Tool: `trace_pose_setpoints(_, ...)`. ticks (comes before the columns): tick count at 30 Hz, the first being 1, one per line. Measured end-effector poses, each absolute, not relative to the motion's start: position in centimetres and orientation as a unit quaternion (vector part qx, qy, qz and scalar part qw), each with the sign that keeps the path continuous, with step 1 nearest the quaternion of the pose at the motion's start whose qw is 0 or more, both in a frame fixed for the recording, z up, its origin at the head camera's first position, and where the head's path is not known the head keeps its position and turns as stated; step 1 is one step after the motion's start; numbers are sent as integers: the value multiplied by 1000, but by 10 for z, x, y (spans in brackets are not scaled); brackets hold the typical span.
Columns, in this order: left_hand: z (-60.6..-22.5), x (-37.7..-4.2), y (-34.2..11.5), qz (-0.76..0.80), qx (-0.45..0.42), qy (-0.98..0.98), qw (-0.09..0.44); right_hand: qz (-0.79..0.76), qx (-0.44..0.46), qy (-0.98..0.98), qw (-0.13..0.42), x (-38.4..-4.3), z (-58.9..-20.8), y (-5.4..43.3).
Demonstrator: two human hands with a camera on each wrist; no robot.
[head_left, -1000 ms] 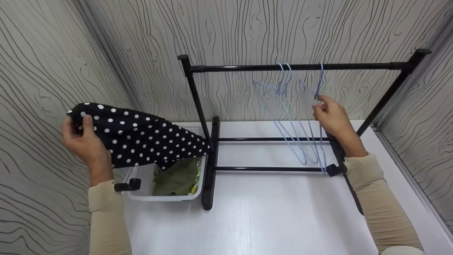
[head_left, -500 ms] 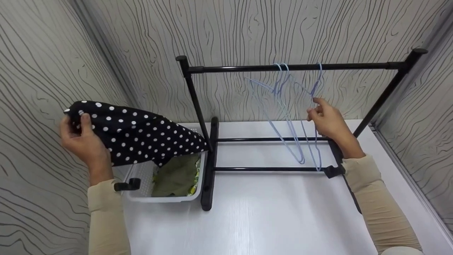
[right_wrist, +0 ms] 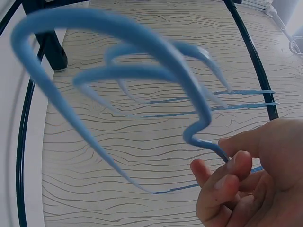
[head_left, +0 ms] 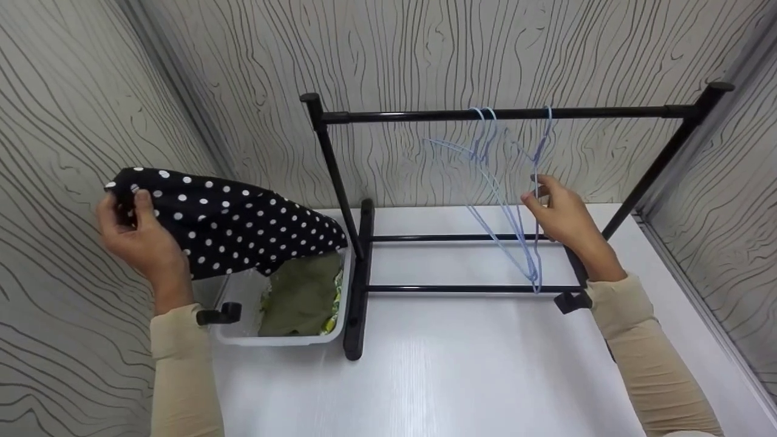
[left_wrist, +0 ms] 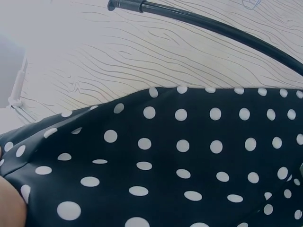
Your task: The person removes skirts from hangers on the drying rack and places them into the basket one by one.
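My left hand (head_left: 142, 243) grips one end of a black cloth with white polka dots (head_left: 237, 224), thumb in front of it. The cloth stretches rightward over a white basket (head_left: 279, 341) and fills the lower left wrist view. My right hand (head_left: 564, 215) pinches one side of a light blue wire hanger (right_wrist: 113, 22) between thumb and fingers, below its hook. This hanger still hangs from the top bar (head_left: 413, 116) of a black clothes rack. Two more blue hangers (right_wrist: 128, 72) hang close together to its left.
Inside the basket lie an olive-green cloth (head_left: 297, 297) and a yellow-green patterned one (head_left: 331, 325). The rack's left foot (head_left: 355, 328) stands right beside the basket. Wood-grain panels (head_left: 425, 54) close off the back and both sides of the white table (head_left: 455, 364).
My left hand has shifted slightly up and left with the polka-dot cloth, uncovering more olive cloth. My right hand has slid lower on the hanger, whose bottom has swung left.
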State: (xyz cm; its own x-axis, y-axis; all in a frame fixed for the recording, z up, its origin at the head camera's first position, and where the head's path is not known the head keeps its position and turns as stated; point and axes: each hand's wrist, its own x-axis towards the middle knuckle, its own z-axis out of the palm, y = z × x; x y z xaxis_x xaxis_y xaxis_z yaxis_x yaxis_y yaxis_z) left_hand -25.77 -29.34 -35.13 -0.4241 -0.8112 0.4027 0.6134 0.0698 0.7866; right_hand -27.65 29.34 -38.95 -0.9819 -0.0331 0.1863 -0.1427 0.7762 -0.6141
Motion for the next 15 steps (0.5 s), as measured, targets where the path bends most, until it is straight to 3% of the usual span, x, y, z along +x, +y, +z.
trace_pose_setpoints(6, -364, -262, -292, -649, 103, -547, 518, 324, 44, -938, 116, -273, -390, 290)
trace_pose_setpoints(15, -392, -274, -285, -639, 56, -580, 503, 344, 21, -911, 225, -266, -390, 275)
